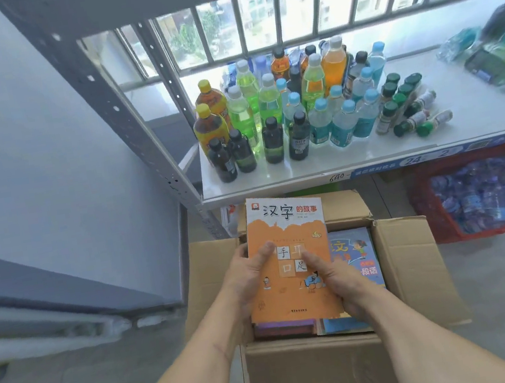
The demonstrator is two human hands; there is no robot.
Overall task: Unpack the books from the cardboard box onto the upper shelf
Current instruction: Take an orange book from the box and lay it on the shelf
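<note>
Book: the orange book (288, 258) is in the middle of the frame, lifted over the cardboard box (312, 370).
Left grip: the left hand (251, 274) holds the book's left edge, thumb on the cover.
Right grip: the right hand (341, 280) holds the right edge, thumb on top.
Do it well: I think keep both hands tight and the book flat, then lift it high, past the bottles (297, 104).
Writing: the cover says 汉字的故事, with 手, 耳, 口, 足 in squares.
Shelf tag: 24 and 2.

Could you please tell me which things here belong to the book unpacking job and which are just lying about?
Job: orange book, held by left hand and right hand; blue book; cardboard box; shelf.

Lying about: bottles; red crate.
</note>
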